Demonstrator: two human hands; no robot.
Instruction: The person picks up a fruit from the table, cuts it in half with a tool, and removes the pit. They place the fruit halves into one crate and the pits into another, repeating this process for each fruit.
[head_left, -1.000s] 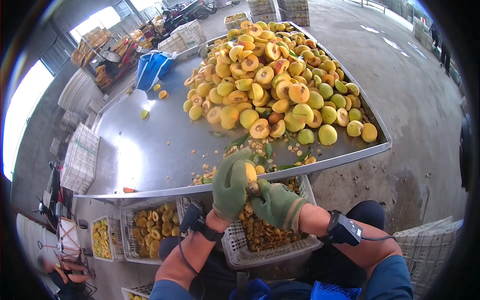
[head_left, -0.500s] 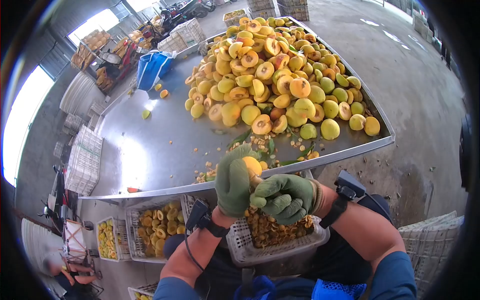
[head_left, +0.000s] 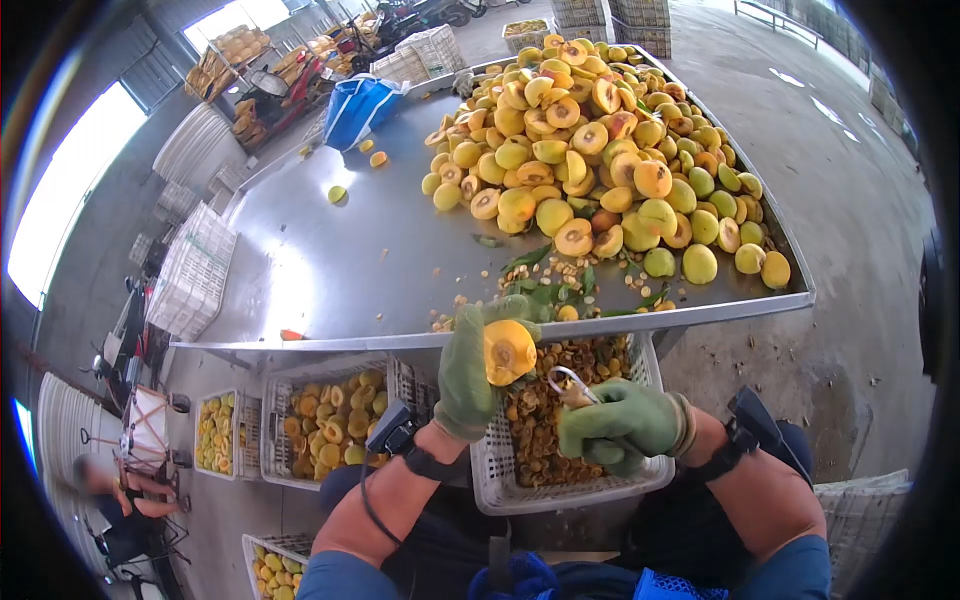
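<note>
In my gloved left hand [head_left: 468, 370] is a yellow peach half [head_left: 510, 352], its cut face turned toward me. My gloved right hand [head_left: 622, 425] grips a pitting tool [head_left: 573, 386] with a curved metal loop at its end; the fingers hide most of its handle. The tool is apart from the fruit, to its right and slightly lower. Below both hands stands a white plastic crate [head_left: 500, 490] holding brown pits and scraps [head_left: 540, 440]. Just beyond the left hand runs the edge of a metal table [head_left: 400, 338].
A large heap of halved peaches [head_left: 600, 170] covers the table's right side, with leaves and loose bits in front. A blue bag [head_left: 358, 112] lies at the back left. Crates of peach halves [head_left: 335, 425] stand at lower left, where a person [head_left: 130, 500] sits.
My hands have separated: the right one moved down and right with the tool, baring its loop. The left hand lowered slightly, and the peach half's cut face now shows. The camera view shifted.
</note>
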